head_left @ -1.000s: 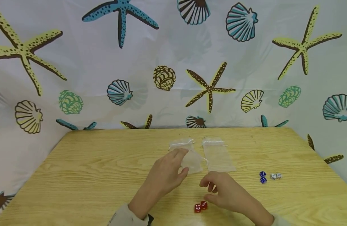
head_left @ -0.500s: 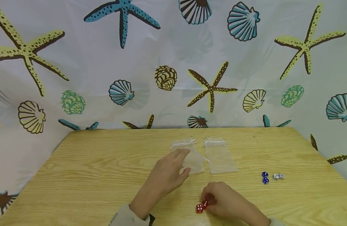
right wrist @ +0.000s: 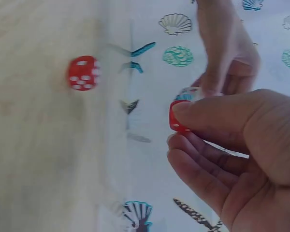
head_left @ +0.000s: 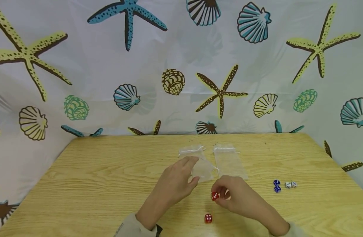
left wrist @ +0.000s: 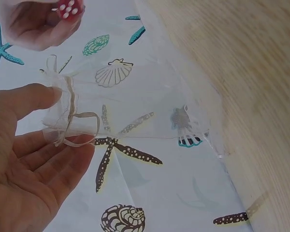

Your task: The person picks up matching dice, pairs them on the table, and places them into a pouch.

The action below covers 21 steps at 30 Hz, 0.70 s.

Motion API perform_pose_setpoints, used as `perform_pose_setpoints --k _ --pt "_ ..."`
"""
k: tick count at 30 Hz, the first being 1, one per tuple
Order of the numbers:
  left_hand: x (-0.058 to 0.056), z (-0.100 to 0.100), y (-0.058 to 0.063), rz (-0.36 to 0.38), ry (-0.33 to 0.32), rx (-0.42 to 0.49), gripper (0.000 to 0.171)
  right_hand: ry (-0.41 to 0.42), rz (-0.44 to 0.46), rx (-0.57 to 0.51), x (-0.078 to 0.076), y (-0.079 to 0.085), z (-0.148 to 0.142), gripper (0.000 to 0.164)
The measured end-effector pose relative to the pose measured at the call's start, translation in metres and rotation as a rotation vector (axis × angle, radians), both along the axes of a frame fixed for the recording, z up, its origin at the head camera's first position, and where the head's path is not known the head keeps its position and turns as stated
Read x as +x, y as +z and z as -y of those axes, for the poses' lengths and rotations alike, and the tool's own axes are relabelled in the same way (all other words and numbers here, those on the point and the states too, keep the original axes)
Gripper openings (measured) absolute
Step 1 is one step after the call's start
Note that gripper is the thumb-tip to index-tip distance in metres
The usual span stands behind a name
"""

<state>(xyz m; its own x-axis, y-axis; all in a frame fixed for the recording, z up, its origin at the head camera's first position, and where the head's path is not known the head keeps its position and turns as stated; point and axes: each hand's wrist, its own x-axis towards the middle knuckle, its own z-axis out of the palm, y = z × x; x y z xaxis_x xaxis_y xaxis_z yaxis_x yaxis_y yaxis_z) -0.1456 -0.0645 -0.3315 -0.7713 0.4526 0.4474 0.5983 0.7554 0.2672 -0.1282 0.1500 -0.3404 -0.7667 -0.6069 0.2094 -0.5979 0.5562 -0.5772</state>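
The right hand (head_left: pixel 236 199) pinches a red die (head_left: pixel 215 196) between thumb and fingers above the tabletop (head_left: pixel 104 174), a little to the near right of the sheer bag (left wrist: pixel 135 113) that the left hand (left wrist: pixel 31 159) holds at its drawstring end, thumb and fingers curved apart. A second red die (head_left: pixel 208 218) sits on the near part of the tabletop, while another bag (head_left: pixel 230 164) lies flat farther off, with blue dice (head_left: pixel 277 186) and white dice (head_left: pixel 291 185) to the right.
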Motion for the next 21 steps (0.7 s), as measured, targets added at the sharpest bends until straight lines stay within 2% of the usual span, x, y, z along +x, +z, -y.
perform_pose_setpoints --k 9,16,21 --pt "0.001 -0.001 0.001 0.01 -0.002 -0.014 0.047 -0.06 -0.154 -0.088 -0.003 0.033 0.008 0.014" --pt "0.001 0.0 0.001 0.006 -0.016 -0.027 0.048 -0.163 -0.3 -0.088 -0.012 0.033 0.024 0.016" --pt "0.002 0.001 0.003 0.006 -0.026 -0.022 0.047 -0.22 -0.33 -0.062 -0.016 0.029 0.033 0.017"
